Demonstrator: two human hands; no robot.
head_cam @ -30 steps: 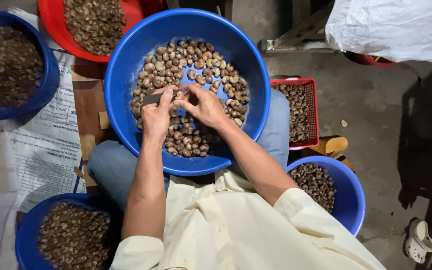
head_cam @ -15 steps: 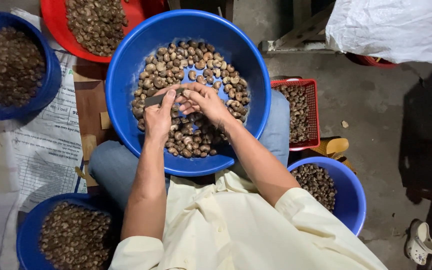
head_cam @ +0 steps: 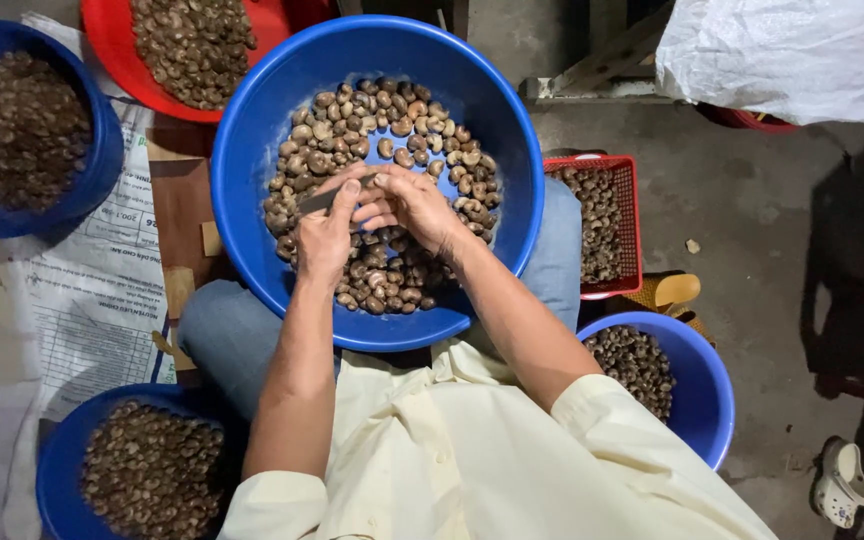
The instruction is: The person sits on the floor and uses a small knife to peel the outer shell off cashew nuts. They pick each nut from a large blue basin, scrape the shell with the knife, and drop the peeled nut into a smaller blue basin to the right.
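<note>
Grey concrete floor (head_cam: 752, 220) fills the background, with a white sack (head_cam: 792, 55) at the upper right and printed paper sheets (head_cam: 102, 290) spread at the left. On the person's lap sits a big blue basin (head_cam: 252, 170), the largest thing in view, holding a shallow heap of brown nuts (head_cam: 392, 130) that look like cashews in their skins. Around it stand other containers of similar nuts: a red basin (head_cam: 122, 60) at the top, a blue basin (head_cam: 92, 160) at the upper left, another blue basin (head_cam: 57, 470) at the lower left, a blue bowl (head_cam: 707, 400) at the lower right and a small red crate (head_cam: 634, 225) just beside the knee.

Both hands meet over the middle of the big basin. The left hand (head_cam: 322, 235) is closed around a small dark blade (head_cam: 324, 197), which points toward the other hand. The right hand (head_cam: 417, 205) is closed too, its fingertips pinching one nut (head_cam: 380, 182); the nut is mostly hidden, so I cannot tell its exact position between the fingers.

I judge that such a nut is very light, hard outside but brittle, and it may crack if squeezed strongly. Its curved, smooth form can slip easily, so the best hold seems to be at the two ends, with the thumb and forefinger, leaving the curved side free for the blade.
</note>
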